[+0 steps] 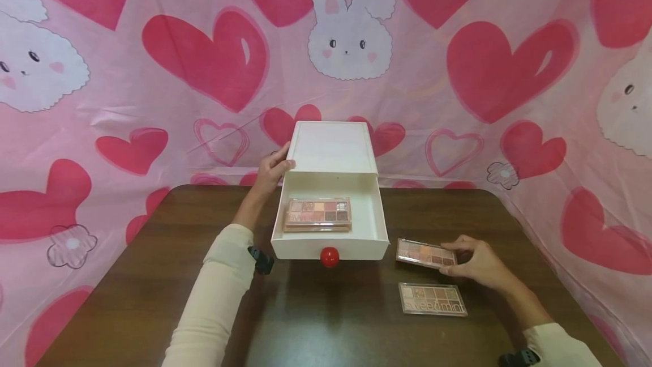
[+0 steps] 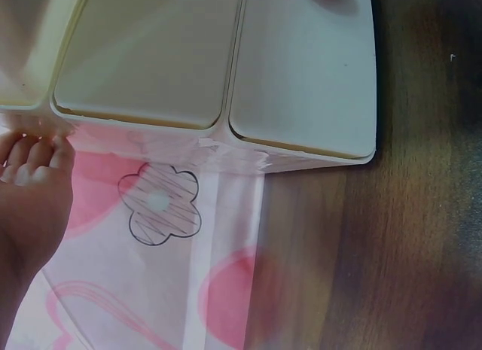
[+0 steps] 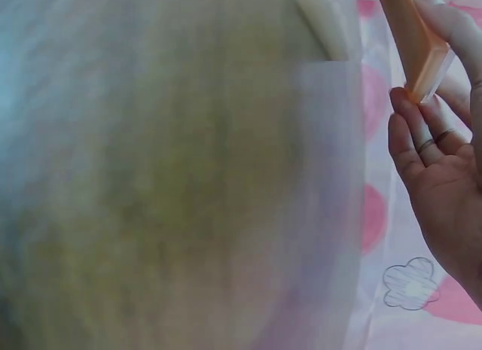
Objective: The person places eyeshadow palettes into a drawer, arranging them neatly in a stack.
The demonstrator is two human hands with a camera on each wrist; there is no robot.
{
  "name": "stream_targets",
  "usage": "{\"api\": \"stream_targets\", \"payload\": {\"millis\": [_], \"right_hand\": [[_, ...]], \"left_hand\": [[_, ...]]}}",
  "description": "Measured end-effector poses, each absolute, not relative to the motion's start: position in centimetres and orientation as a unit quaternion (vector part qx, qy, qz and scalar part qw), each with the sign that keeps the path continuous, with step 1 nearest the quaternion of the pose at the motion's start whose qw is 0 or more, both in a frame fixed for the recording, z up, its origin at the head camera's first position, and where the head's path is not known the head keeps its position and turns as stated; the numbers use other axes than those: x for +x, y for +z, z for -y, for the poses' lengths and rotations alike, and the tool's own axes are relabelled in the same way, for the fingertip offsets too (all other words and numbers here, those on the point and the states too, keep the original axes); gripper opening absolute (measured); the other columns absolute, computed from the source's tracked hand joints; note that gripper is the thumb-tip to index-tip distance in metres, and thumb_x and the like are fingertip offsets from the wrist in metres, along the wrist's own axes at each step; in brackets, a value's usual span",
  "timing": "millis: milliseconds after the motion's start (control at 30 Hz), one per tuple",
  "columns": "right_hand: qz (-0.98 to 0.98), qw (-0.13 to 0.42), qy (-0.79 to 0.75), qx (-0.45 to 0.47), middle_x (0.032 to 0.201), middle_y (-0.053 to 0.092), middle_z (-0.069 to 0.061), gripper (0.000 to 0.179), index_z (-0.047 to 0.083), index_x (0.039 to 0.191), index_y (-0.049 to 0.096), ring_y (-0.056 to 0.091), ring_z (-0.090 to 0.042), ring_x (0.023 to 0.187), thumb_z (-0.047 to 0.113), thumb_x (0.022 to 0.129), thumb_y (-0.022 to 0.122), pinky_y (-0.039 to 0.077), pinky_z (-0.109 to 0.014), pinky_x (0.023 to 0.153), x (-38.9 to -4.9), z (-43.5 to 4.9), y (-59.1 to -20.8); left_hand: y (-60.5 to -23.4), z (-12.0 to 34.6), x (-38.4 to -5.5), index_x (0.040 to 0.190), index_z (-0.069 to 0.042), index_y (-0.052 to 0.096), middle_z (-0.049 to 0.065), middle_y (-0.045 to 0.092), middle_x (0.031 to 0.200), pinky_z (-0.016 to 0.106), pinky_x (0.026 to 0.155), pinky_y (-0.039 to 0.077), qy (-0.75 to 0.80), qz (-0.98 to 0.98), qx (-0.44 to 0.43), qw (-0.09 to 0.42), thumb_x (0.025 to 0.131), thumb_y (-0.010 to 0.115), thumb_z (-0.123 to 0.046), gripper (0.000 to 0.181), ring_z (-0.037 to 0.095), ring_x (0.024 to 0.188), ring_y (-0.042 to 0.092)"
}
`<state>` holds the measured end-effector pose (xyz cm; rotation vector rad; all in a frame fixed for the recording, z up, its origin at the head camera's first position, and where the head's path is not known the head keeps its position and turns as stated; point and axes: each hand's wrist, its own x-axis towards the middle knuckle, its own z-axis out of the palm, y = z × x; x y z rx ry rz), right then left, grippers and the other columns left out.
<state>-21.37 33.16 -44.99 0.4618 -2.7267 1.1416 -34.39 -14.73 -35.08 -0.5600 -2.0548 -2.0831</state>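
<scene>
A white drawer cabinet (image 1: pixel 333 146) has its top drawer (image 1: pixel 369 214) pulled out, with a red round knob (image 1: pixel 329 256) on the front. Inside the drawer, toward its left side, lie stacked eyeshadow palettes (image 1: pixel 318 213). My left hand (image 1: pixel 271 171) rests against the cabinet's upper left side, thumb over the top edge; the left wrist view shows the fingertips at the side wall. To the right of the drawer, my right hand (image 1: pixel 479 262) pinches another eyeshadow palette (image 1: pixel 425 254) by its right end, thumb in front and fingers behind. Its edge (image 3: pixel 418 53) shows in the right wrist view.
One more eyeshadow palette (image 1: pixel 433 299) lies flat on the brown wooden table (image 1: pixel 326 321), just in front of the held one. Two closed drawer fronts (image 2: pixel 301 71) sit below the open drawer. Behind the table hangs a pink cloth (image 1: pixel 417 95) with hearts and rabbits.
</scene>
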Motion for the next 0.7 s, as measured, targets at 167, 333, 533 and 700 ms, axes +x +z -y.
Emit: {"api": "stream_targets", "payload": {"millis": [167,333,533,700], "right_hand": [[0.902,0.090,0.392,0.157,0.087,0.065,0.003,0.049,0.000,0.111,0.077,0.051,0.000,0.080,0.014,0.067,0.094,0.046,-0.019,0.066,-21.3,-32.9,-44.0],[0.896,0.108,0.395,0.173,0.086,0.063,0.005,0.049,0.001,0.111,0.077,0.052,-0.001,0.082,0.013,0.066,0.094,0.045,-0.020,0.069,-21.3,-32.5,-43.2],[0.885,0.107,0.415,0.179,0.086,0.062,0.004,0.048,0.003,0.113,0.077,0.051,-0.004,0.083,0.011,0.068,0.093,0.044,-0.022,0.070,-20.9,-31.8,-42.0],[0.873,0.115,0.435,0.188,0.085,0.061,0.004,0.047,0.001,0.114,0.076,0.050,-0.005,0.086,0.005,0.069,0.091,0.043,-0.019,0.074,-20.8,-31.5,-41.0]], "left_hand": [[-35.2,14.8,-34.5,0.154,0.003,0.036,0.021,0.034,0.163,0.009,0.091,0.052,-0.699,0.685,-0.190,0.077,0.092,0.052,-0.009,0.064,-0.003,0.111,0.056],[-35.2,14.8,-34.5,0.154,0.003,0.035,0.024,0.035,0.162,0.011,0.087,0.054,-0.700,0.683,-0.196,0.074,0.093,0.051,-0.008,0.064,-0.005,0.106,0.058],[-35.1,14.9,-34.4,0.154,0.004,0.036,0.029,0.040,0.157,0.011,0.089,0.054,-0.697,0.682,-0.211,0.074,0.092,0.052,-0.006,0.064,-0.005,0.104,0.059],[-34.9,15.0,-34.5,0.153,0.005,0.037,0.029,0.042,0.156,0.010,0.090,0.052,-0.690,0.688,-0.213,0.075,0.092,0.052,-0.006,0.064,-0.005,0.104,0.059]]}}
